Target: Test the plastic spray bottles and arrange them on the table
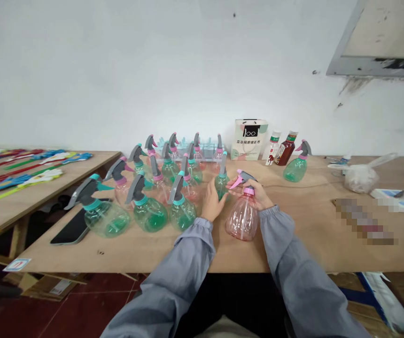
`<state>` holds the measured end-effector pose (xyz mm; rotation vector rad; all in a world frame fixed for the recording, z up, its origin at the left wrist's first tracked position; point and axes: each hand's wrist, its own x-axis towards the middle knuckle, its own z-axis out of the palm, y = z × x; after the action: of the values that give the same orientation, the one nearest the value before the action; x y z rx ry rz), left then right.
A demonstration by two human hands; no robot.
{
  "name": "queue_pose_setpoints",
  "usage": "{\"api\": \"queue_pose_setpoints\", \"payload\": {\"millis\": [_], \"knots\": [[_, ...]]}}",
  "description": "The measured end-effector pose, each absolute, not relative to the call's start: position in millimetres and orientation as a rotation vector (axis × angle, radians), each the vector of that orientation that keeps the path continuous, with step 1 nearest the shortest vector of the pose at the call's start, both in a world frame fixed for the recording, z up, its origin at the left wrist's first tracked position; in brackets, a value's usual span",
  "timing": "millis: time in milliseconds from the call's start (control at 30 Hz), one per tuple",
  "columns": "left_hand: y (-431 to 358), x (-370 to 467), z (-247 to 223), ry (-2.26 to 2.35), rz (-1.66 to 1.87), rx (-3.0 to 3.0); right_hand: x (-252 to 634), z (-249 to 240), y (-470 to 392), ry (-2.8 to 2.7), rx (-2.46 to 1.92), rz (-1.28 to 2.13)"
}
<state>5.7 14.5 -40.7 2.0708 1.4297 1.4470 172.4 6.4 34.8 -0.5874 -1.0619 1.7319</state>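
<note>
My left hand [213,201] curves around the front and left side of a small-looking green spray bottle [222,182] with a teal collar and grey head. Next to it stands a pink clear spray bottle [242,219], upright on the table, with a pink collar and a grey and pink trigger. My right hand [261,193] grips this one around the neck, below the trigger head; some of its fingers are hidden behind it. To the left, green spray bottles [151,216] and pink spray bottles [161,188] stand close together in rows.
A phone [73,227] lies under the leftmost bottles. Behind are a clear rack [209,149], a paper bag [248,141], two sauce bottles [286,149] and another green spray bottle [296,168]. Rightward sit a plastic bag [360,177] and a power strip [402,199]. Colourful gloved sticks cover the left table [75,173].
</note>
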Motion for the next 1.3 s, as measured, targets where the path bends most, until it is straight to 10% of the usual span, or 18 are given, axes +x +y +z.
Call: {"api": "queue_pose_setpoints", "payload": {"millis": [1300], "knots": [[10, 6, -41, 1.343, 1.449, 2.034, 181, 30, 11, -1.241, -0.632, 1.633]]}}
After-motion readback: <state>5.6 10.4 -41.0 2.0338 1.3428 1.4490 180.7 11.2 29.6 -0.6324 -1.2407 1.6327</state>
